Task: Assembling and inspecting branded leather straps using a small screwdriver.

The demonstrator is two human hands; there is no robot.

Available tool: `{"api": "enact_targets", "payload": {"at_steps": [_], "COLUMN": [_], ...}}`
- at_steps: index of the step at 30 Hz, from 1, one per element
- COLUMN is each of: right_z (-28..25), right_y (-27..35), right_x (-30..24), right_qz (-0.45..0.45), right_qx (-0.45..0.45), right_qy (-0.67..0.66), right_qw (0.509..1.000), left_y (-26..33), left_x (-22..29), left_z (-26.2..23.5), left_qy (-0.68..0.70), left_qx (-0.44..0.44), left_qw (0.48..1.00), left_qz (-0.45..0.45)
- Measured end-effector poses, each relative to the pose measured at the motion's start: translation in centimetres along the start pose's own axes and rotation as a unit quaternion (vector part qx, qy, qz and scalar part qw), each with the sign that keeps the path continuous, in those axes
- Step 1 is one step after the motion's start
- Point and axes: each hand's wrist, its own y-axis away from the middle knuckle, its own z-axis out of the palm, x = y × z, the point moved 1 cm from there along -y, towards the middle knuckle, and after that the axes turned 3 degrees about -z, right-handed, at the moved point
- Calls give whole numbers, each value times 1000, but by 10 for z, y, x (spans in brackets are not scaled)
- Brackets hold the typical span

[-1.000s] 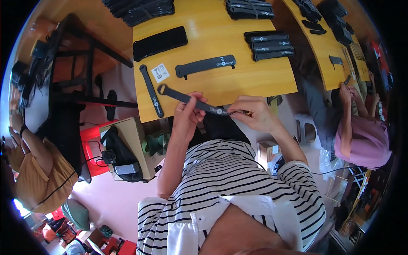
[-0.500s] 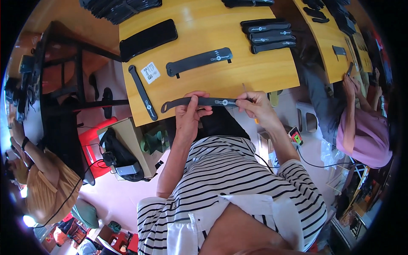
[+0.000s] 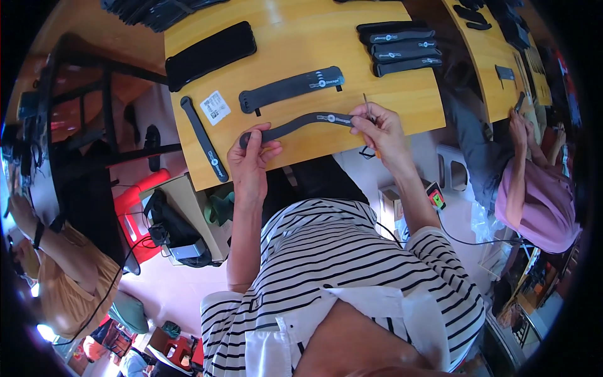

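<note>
While it is stretched between both hands above the near edge of the yellow table point(image 3: 402, 88), the black strap point(image 3: 301, 122) sags in a shallow curve, so it is judged soft, light and limp (better pinched at its ends than at its middle). Its left end is clamped between thumb and curled fingers of the left hand point(image 3: 250, 162). Its right end is pinched by the right hand point(image 3: 382, 129), in whose closed fingers a thin needle-like tool point(image 3: 366, 105) is also gripped. Similar straps point(image 3: 402, 49) are stacked farther back.
</note>
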Motion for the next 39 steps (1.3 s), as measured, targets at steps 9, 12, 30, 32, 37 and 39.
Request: {"api": "enact_targets", "payload": {"at_steps": [9,12,30,32,37,39], "right_z": [-9,-6,-6,-4,-2,-2], "right_y": [-8,-10,-46,-51,-67,-70], "right_x": [15,13,17,16,22,21], "right_qz": [1,5,-57,-59,-80,-77], "right_qx": [28,19,62,68,81,94], "right_qy": [-46,-123,-10,6,49,86], "right_qw": [999,992,996,996,992,989], "left_y": [-1,-2,-42,-47,-54,-56], "left_x": [2,3,12,13,8,7], "left_z": [1,0,-20,-20,-21,-20], "left_qy": [11,8,-229,-266,-269,-263], "left_qx": [-10,-11,99,115,136,142], "left_qw": [1000,1000,967,954,950,951], "left_qz": [-6,-6,44,80,82,76]}}
